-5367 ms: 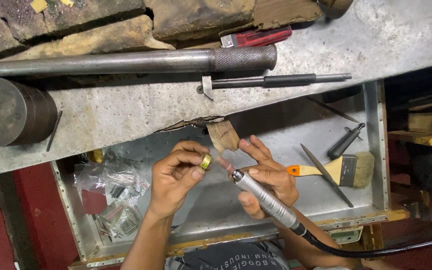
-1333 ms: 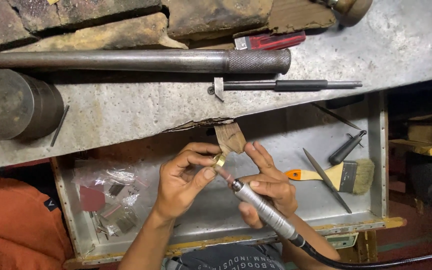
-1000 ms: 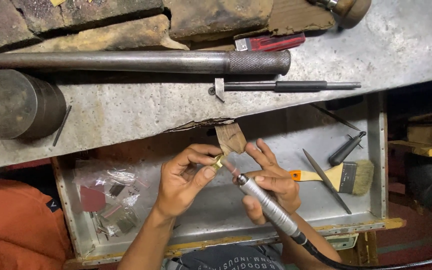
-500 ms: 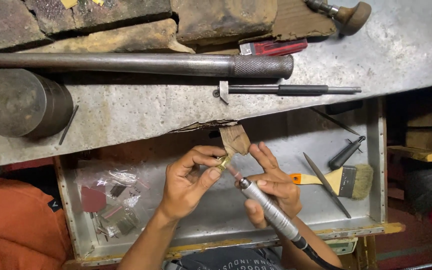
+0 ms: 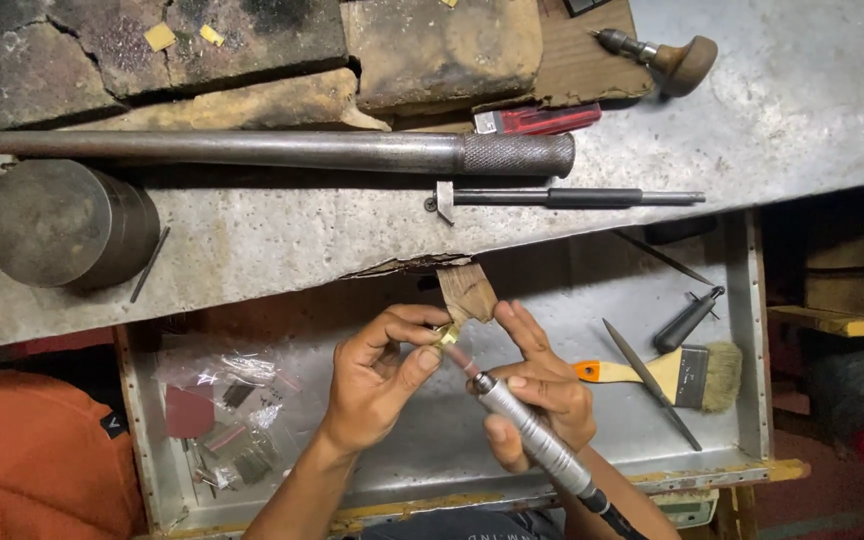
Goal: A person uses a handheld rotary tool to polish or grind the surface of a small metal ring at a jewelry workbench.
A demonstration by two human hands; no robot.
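Two hands busy — left hand [image 5: 382, 385] pinches brass ring [image 5: 446, 335], right hand [image 5: 542, 385] grips rotary tool [image 5: 532, 440] (clear packets [image 5: 222, 400] left).

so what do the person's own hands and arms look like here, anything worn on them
Both are bare: the left hand and right hand show no gloves, and no rings or watch that I can make out. The forearms are uncovered down to the bottom edge of the head view, with no sleeve, strap or marking visible.

A brush [image 5: 687, 373] lies in the tray [image 5: 752, 330] below the bench [image 5: 802, 110], right of the hands.
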